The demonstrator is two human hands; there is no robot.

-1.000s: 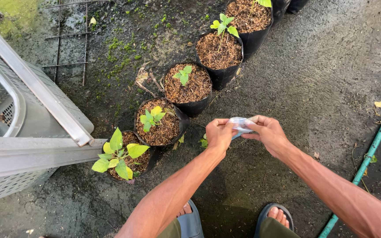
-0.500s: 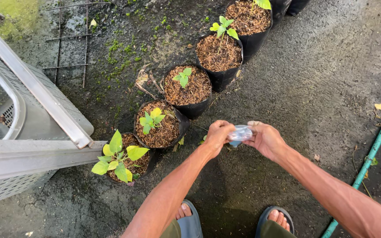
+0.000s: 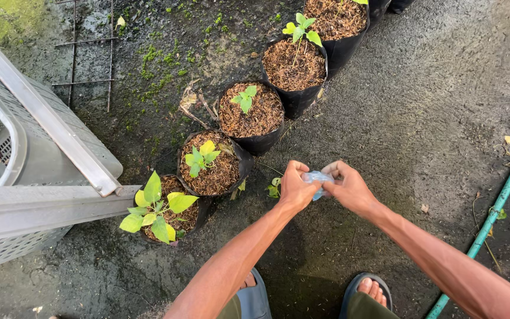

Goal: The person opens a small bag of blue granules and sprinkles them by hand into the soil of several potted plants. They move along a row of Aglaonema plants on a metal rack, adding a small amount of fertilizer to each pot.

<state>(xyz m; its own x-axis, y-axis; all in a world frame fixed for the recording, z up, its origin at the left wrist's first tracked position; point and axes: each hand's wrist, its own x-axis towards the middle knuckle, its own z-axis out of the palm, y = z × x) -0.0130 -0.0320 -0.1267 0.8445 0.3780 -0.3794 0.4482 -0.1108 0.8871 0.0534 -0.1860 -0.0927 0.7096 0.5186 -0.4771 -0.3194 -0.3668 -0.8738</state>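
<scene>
Both hands, left hand (image 3: 295,188) and right hand (image 3: 349,188), pinch a small clear plastic packet (image 3: 316,178) in their fingers above the wet ground; it appears unopened (contents unclear), the seedling bags (image 3: 254,112) untouched alongside.

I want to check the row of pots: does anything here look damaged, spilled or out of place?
Nothing is spilled or tipped. The only oddities: a dry, dead leaf beside the black pots, and a yellow fallen leaf near the green hose.

Damp dark ground (image 3: 420,118), mossy patches (image 3: 160,65), daylight, green hose (image 3: 497,207).
</scene>
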